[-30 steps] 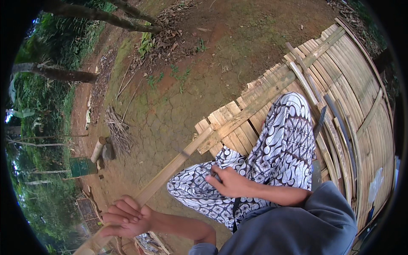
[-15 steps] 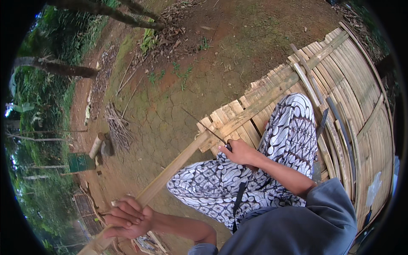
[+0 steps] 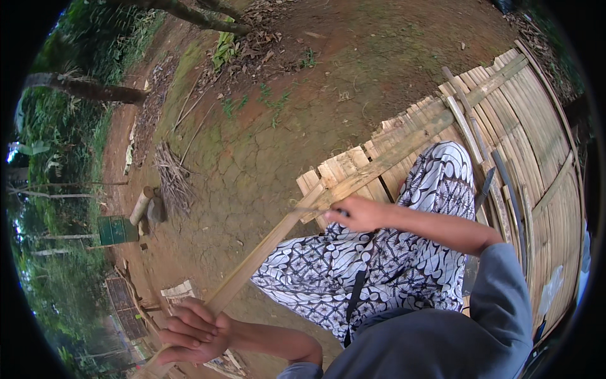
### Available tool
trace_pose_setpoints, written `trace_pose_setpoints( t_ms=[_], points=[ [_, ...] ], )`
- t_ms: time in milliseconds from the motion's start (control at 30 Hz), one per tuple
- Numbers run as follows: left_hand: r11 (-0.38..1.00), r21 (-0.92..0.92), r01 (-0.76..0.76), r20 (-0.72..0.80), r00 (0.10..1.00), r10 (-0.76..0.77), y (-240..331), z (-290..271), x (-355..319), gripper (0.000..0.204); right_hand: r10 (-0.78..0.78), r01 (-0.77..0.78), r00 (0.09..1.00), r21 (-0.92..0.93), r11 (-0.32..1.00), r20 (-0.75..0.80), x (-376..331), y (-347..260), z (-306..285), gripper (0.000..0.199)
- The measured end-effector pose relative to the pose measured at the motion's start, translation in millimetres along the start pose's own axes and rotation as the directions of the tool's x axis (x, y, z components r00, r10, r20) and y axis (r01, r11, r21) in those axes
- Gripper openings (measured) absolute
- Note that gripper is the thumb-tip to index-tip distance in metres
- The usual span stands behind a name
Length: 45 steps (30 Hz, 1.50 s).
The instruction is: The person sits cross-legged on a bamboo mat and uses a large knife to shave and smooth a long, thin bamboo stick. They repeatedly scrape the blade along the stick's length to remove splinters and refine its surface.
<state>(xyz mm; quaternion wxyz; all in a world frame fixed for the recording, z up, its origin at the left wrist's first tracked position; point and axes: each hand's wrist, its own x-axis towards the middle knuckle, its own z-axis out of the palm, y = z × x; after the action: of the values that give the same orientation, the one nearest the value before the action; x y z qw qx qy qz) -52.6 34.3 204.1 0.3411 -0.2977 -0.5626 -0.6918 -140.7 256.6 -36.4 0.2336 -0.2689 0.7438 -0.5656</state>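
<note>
Running diagonally over the patterned-cloth lap, a long flat bamboo strip (image 3: 265, 249) is clamped by the left hand (image 3: 192, 331); the right hand (image 3: 360, 213) is closed round a blurred blade handle against it. Slatted bamboo platform (image 3: 536, 145), cracked red earth (image 3: 252, 158).

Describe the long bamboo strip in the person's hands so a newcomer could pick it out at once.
Start at the slatted bamboo platform on the right. One long bamboo strip runs from it down-left to the left hand, with the right hand at its middle. Unlike the slats, it juts over bare dirt.

Bg: green drum (image 3: 117, 230) by a short log (image 3: 141, 206) — dry twig pile (image 3: 172, 177) on cracked dirt (image 3: 265, 145).
</note>
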Motion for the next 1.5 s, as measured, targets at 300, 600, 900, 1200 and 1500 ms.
trace_pose_setpoints(
  t_ms=[300,600,900,1200,1500],
  points=[
    [0.988,0.144,-0.047,-0.086,0.994,0.060,-1.9,24.9,-6.5,0.059,0.093,-0.017,0.958,-0.272,0.962,0.270,10.9,-50.2,-51.8,0.058],
    [0.994,0.089,-0.057,-0.008,0.998,0.058,8.4,22.9,-22.2,0.058,0.139,-0.090,0.947,-0.177,0.980,0.290,21.8,-9.2,-51.7,0.059],
    [0.995,-0.038,-0.090,-0.039,0.995,0.088,6.3,35.7,-27.4,0.064,0.034,0.083,0.952,-0.363,0.928,0.305,15.3,-47.8,-63.6,0.057],
    [0.994,-0.041,-0.103,-0.109,0.989,0.098,7.7,36.4,-33.9,0.063,-0.120,0.133,0.937,-0.016,0.991,0.329,26.8,-2.2,-40.3,0.050],
    [0.998,0.041,-0.052,-0.126,0.990,0.057,17.1,0.7,-32.1,0.057,0.177,-0.065,0.963,-0.466,0.882,0.201,20.3,18.7,-62.1,0.063]
  ],
)
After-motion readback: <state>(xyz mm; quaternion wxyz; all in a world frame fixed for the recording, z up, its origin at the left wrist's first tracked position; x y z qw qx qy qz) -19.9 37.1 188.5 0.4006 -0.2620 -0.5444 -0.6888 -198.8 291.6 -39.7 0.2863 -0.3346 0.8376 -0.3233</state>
